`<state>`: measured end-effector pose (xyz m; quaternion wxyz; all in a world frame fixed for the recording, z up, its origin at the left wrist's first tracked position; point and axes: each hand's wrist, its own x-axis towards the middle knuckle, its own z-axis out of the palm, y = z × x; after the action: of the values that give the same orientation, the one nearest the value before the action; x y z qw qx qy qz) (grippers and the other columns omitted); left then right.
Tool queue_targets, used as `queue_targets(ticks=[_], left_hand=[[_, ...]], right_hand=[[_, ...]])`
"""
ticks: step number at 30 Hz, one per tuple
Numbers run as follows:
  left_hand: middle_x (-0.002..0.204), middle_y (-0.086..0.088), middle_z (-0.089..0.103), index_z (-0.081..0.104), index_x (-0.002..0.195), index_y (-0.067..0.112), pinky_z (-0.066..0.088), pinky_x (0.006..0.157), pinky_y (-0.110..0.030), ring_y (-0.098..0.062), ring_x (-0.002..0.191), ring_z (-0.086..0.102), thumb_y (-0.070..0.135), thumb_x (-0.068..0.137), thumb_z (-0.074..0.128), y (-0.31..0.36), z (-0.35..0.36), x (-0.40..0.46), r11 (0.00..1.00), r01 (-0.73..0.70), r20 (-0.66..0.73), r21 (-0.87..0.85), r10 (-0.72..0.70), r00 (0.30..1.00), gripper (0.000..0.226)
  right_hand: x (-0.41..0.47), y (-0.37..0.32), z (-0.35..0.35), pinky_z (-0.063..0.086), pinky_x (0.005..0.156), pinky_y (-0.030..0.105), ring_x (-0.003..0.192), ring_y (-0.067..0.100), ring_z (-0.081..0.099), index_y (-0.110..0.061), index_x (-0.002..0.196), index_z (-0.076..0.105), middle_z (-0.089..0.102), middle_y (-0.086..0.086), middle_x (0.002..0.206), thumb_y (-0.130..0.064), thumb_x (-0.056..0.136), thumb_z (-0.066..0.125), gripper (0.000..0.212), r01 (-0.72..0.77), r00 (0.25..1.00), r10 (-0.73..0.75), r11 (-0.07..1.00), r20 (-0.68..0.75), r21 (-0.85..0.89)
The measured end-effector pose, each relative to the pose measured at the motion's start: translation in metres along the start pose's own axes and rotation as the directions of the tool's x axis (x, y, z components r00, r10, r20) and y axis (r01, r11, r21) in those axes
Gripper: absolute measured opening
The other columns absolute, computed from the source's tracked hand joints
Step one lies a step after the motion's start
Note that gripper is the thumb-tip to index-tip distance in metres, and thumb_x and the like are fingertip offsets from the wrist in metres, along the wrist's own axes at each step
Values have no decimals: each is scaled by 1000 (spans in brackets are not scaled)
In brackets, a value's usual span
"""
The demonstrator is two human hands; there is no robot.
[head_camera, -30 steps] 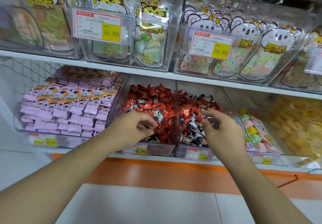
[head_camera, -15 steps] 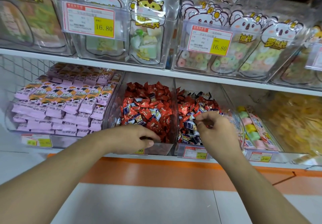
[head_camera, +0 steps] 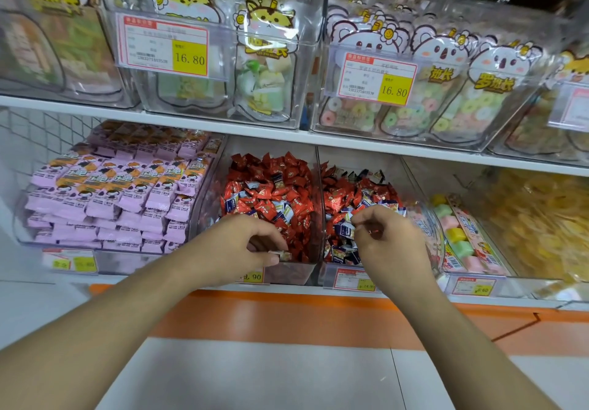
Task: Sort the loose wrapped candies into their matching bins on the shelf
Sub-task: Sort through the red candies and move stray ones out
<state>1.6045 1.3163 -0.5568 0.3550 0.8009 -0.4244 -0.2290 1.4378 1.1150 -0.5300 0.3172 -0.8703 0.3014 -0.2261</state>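
A: Clear plastic bins line the lower white shelf (head_camera: 318, 142); what sits around the hands?

B: Pink wrapped packets (head_camera: 108, 193) far left, pastel marshmallow cubes (head_camera: 455, 234) right, 2 tags reading 16.80 above.

A: And the hands?

B: The left hand (head_camera: 242, 244) pinches a small pale wrapped candy (head_camera: 282, 255) at the front lip of the red-candy bin (head_camera: 306, 274), long axis lying left-right. The right hand (head_camera: 389, 240), fingers curled, pinches something small over the mixed red-and-blue bin (head_camera: 330, 277); I cannot tell what.
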Motion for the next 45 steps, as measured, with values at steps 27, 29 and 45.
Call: queue_targets(ticks=[27,29,45], left_hand=[[115,21,68,66,122,47,53,95,-29,-3,105,62,57,86,72,5,6,-3,931,50,83,362,-85,993,38],[116,23,69,69,122,46,51,97,-26,0,107,62,48,87,75,8,7,-4,947,29,62,321,-51,997,35],[98,21,76,78,108,36,56,96,-33,4,97,69,22,93,76,16,8,3,996,-51,-272,-68,31,962,21]], right_hand=[[3,1,-6,42,69,13,90,8,62,-24,108,73,69,-8,113,-11,95,65,20,43,998,-39,994,43,-100],[1,0,-6,39,65,5,88,5,61,-25,107,72,68,-8,112,-10,95,64,21,35,998,-31,996,53,-81],[-21,-30,18,31,93,-1,113,-5,50,-31,133,62,60,-19,128,-12,95,68,42,303,921,-288,953,261,-18]])
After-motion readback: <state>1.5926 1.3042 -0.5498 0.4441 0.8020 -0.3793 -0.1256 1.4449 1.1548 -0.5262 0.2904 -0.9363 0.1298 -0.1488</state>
